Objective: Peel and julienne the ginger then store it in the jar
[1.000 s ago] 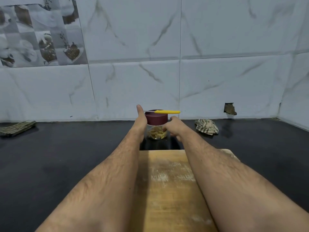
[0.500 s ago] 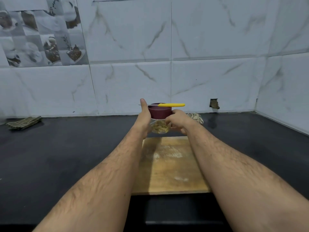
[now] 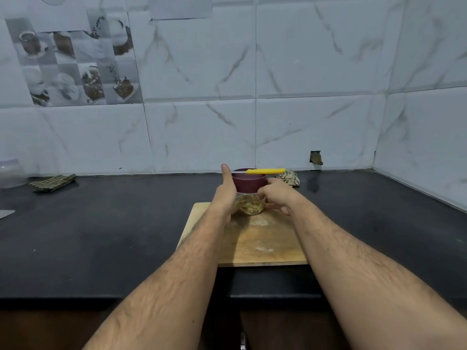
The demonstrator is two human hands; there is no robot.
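While both hands grip it, the jar (image 3: 249, 198) stands on the board (image 3: 262, 238).

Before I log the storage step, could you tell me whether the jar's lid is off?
No, the maroon lid sits on the jar, with the yellow-handled knife lying across it.

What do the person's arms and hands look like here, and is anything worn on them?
Both forearms are bare and hairy, with no sleeves in view. The left hand and right hand wear no gloves, and no watch, ring or bracelet shows.
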